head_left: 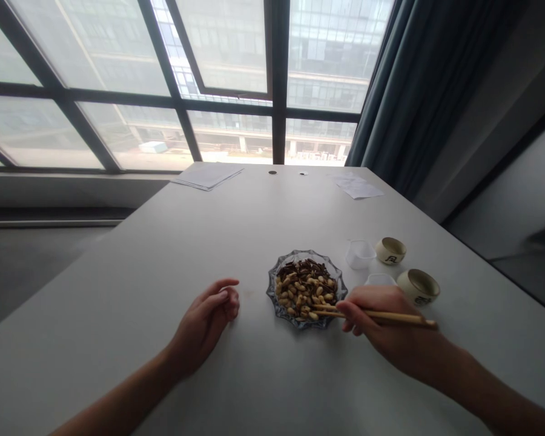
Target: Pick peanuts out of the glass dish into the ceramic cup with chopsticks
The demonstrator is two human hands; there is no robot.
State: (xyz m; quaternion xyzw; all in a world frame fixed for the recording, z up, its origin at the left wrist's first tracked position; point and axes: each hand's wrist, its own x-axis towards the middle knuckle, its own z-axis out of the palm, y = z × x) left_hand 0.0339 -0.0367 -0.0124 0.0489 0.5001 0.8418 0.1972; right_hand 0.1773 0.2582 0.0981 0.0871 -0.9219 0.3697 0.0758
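Observation:
In my right hand (376, 315) is a pair of wooden chopsticks (395, 316), their tips among the tan nuts at the near right of a glass bowl. The glass bowl (275, 312) has a scalloped rim and holds peanut-like nuts (302, 297) and dark brown, slender pieces (306, 267). To the bowl's left, my left hand (209, 318) rests on its side on the table, apart from the bowl. Its index finger is stretched out, the other fingers are loosely curled, and nothing is seen in it.
Beyond my right hand stand two cream ceramic cups (390, 251) with dark characters, and two clear plastic cups (360, 255), one partly hidden. Paper sheets (209, 176) lie at the white table's (163, 254) far left, more paper (358, 185) at its far right. Windows and a curtain (395, 97) stand behind.

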